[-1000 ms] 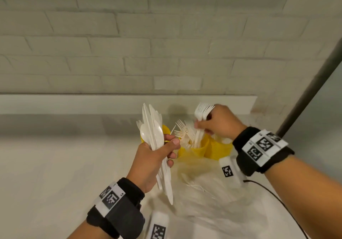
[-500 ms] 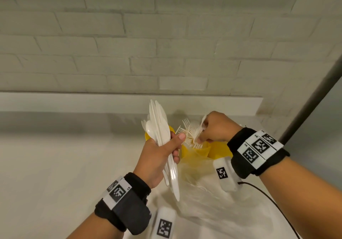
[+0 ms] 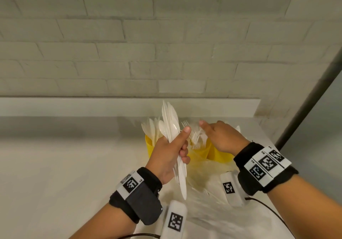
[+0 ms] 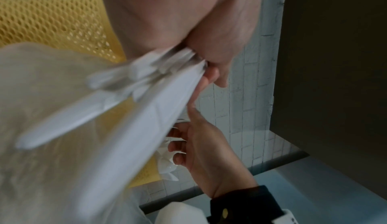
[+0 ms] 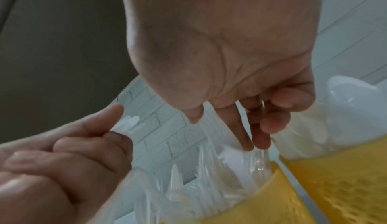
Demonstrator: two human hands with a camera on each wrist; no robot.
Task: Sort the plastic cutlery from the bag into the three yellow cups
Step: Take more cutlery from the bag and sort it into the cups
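Three yellow mesh cups stand in a row at the back of the table: the left cup [image 3: 149,147] holds white knives, the middle cup [image 3: 200,150] holds forks [image 3: 195,137], and the right cup [image 3: 221,155] holds spoons [image 5: 345,95]. My left hand [image 3: 182,144] grips an upright bundle of white knives and spoons [image 3: 171,125] in front of the left cup. Over the forks [image 5: 220,169] hovers my right hand [image 3: 207,133], fingers loose and pointing down, holding nothing. The clear plastic bag [image 3: 209,185] lies crumpled in front of the cups.
A white brick wall and a low ledge [image 3: 74,106] run close behind the cups. A dark post [image 3: 314,92] slants up at the right. A black cable [image 3: 266,207] trails over the white table [image 3: 64,164] near my right wrist.
My right hand lowered a bunch of forks into the middle cup and let go; its fingers are now spread above them. The left hand keeps its bundle, drawn slightly nearer.
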